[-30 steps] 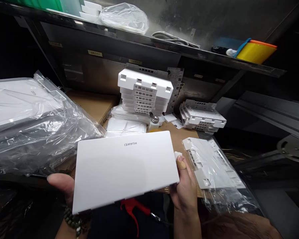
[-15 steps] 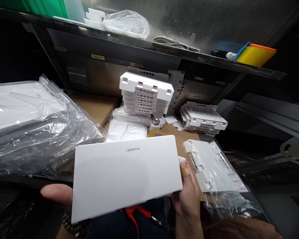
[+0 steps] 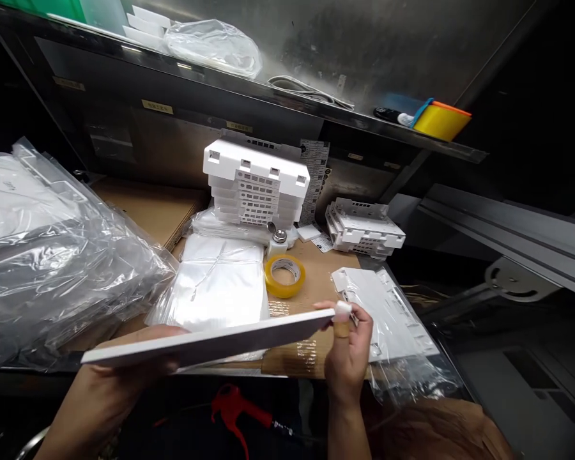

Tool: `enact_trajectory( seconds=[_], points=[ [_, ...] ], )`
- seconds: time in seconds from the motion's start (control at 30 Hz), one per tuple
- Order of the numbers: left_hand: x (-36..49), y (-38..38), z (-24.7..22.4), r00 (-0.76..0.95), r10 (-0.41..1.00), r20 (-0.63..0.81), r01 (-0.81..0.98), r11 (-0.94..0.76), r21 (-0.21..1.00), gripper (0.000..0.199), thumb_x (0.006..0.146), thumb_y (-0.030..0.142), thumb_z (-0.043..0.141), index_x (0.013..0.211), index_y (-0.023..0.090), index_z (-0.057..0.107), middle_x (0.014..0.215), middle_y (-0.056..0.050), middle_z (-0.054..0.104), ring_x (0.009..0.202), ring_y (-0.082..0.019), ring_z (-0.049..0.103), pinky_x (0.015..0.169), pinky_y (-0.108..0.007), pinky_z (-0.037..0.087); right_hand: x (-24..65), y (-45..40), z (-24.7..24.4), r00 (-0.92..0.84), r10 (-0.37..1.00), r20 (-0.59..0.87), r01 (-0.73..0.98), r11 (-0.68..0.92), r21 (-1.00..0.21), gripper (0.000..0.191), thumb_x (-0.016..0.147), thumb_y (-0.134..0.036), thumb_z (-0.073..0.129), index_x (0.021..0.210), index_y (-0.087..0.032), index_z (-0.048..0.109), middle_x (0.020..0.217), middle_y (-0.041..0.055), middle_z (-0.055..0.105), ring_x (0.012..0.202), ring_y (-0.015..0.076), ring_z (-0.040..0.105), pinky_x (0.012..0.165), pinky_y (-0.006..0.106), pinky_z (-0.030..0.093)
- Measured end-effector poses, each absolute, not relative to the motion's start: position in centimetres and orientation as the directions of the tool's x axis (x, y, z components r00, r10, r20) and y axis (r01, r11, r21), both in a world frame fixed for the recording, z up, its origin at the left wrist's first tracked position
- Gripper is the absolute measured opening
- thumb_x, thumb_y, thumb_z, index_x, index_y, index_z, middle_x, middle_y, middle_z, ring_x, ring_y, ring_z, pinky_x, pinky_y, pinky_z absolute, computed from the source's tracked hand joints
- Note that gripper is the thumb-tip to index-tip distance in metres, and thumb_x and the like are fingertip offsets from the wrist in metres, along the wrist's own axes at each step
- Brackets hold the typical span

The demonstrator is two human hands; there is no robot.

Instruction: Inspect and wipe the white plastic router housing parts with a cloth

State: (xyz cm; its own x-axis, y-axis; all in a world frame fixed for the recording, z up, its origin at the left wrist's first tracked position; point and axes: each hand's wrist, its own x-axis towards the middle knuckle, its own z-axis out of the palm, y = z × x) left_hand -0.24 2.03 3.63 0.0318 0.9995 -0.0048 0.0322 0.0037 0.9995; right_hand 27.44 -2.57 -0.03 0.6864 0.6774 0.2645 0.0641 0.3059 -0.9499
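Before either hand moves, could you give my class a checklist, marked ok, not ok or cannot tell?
1. Left hand on the left end of the white panel: ok.
2. Right hand on its right end: ok.
3. Upper face visible for inspection: not ok, seen almost edge-on.
4. Panel free of the plastic bag stack: cannot tell; they overlap in view.
5. Tape roll apart from both hands: ok, it lies flat on cardboard.

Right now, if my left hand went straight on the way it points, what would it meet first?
Beyond the white panel it holds, your left hand would probably meet the stack of clear plastic bags first. Depth is unclear from this one view, so it might pass above them.
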Motion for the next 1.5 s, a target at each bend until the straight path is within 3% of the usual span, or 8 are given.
enact_trajectory(
  seconds=[0.17,0.4,0.9,0.97,1.03,1.13,1.3,1.5],
  points=[
    [0.3,2.2,5.1,0.225,0.961,0.159,0.165,-0.198,0.966,0.015,0.08,0.045,0.079,0.075,0.032,0.085,0.084,-0.005,0.083,0.083,-0.028,0.076,0.077,-0.031,0.059,27.5,-2.6,2.1,0.548,0.835,-0.042,-0.297,0.148,-0.943,0.033,0.098,-0.055,0.061,0.101,-0.024,0.05,0.097,0.0021,0.078,0.039,0.0079,0.055,0.035,0.02,0.041],
    [0.1,3.1,4.4,0.314,0.89,0.331,0.045,-0.362,0.931,0.012,0.084,0.039,0.077,0.08,0.033,0.086,0.078,-0.002,0.082,0.077,-0.027,0.078,0.073,-0.029,0.061,27.0,-2.9,2.4,0.512,0.847,-0.143,-0.402,0.09,-0.911,0.037,0.089,-0.055,0.074,0.093,-0.022,0.058,0.079,-0.0004,0.075,0.05,0.0151,0.068,0.042,0.024,0.055],
    [0.0,1.5,5.6,0.254,0.949,0.187,0.091,-0.216,0.972,0.014,0.08,0.041,0.083,0.083,0.028,0.086,0.09,-0.006,0.083,0.085,-0.028,0.079,0.08,-0.027,0.061,26.2,-1.9,2.3,0.447,0.887,-0.119,-0.449,0.108,-0.887,0.032,0.09,-0.051,0.074,0.096,-0.025,0.057,0.08,-0.0031,0.073,0.053,0.0143,0.066,0.049,0.026,0.055],
    [0.0,1.1,5.6,0.184,0.964,0.194,0.13,-0.219,0.967,0.014,0.082,0.042,0.081,0.088,0.031,0.086,0.092,-0.005,0.083,0.084,-0.027,0.079,0.077,-0.026,0.061,26.7,0.1,2.5,0.384,0.923,-0.02,-0.336,0.119,-0.934,0.033,0.093,-0.053,0.069,0.104,-0.026,0.056,0.087,-0.0013,0.075,0.056,0.0147,0.066,0.051,0.028,0.055],
    [0.0,0.8,5.2,0.09,0.961,0.262,0.172,-0.274,0.946,0.011,0.083,0.039,0.081,0.092,0.035,0.086,0.094,0.0,0.083,0.086,-0.025,0.078,0.08,-0.025,0.061,27.8,3.4,2.9,0.357,0.922,0.15,0.023,0.152,-0.988,0.035,0.099,-0.056,0.057,0.115,-0.025,0.056,0.103,0.0037,0.075,0.062,0.015,0.068,0.056,0.029,0.056],
    [0.1,0.7,4.0,-0.026,0.91,0.414,0.221,-0.398,0.89,0.014,0.083,0.03,0.083,0.095,0.035,0.085,0.099,0.005,0.083,0.091,-0.021,0.077,0.089,-0.021,0.058,30.0,9.8,3.6,0.312,0.872,0.377,0.636,0.103,-0.765,0.034,0.104,-0.047,0.048,0.119,-0.019,0.063,0.124,0.0114,0.069,0.085,0.0181,0.072,0.077,0.034,0.058],
    [-0.1,1.5,1.5,-0.057,0.791,0.609,0.322,-0.563,0.761,0.024,0.086,0.019,0.081,0.107,0.03,0.081,0.105,0.003,0.082,0.093,-0.018,0.077,0.096,-0.021,0.057,31.9,18.4,4.5,0.176,0.943,0.283,0.867,-0.012,-0.499,0.01,0.095,-0.022,0.067,0.099,-0.017,0.075,0.112,0.0103,0.073,0.099,0.0232,0.07,0.096,0.042,0.052],
    [-0.4,2.2,0.0,-0.008,0.736,0.677,0.397,-0.619,0.677,0.037,0.088,0.008,0.077,0.118,0.031,0.076,0.113,0.006,0.079,0.098,-0.013,0.075,0.097,-0.021,0.056,30.9,20.5,4.8,0.097,0.984,0.149,0.959,-0.052,-0.279,0.012,0.098,-0.028,0.068,0.098,-0.016,0.072,0.111,0.0067,0.073,0.103,0.0213,0.068,0.096,0.043,0.055]
  ],
)
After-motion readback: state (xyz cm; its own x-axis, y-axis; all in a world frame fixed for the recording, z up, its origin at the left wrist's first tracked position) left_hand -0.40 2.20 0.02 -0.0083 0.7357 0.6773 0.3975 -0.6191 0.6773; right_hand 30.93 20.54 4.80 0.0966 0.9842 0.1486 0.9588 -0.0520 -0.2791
